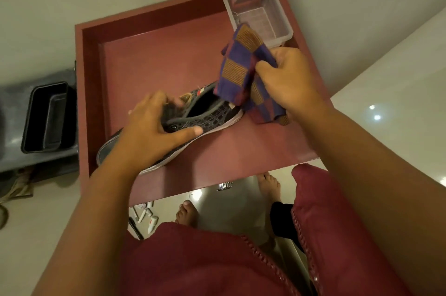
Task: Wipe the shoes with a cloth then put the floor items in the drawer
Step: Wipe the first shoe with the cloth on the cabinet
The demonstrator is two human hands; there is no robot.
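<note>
A dark grey shoe [212, 117] with a pale sole lies on its side inside the open reddish drawer [149, 59]. My left hand [154, 136] grips it over the laces, thumb along its side. My right hand [287, 83] holds a bunched purple, gold and maroon checked cloth [243, 66] at the shoe's heel end, part of it hanging down to the drawer floor. Small white tubes [147, 216] lie on the floor below the drawer's front edge.
A clear plastic box [282, 17] stands in the drawer's far right corner. A black bin [45, 117] sits on a grey stand to the left. My bare feet [187, 213] are on the glossy tiled floor under the drawer, and red fabric covers my lap.
</note>
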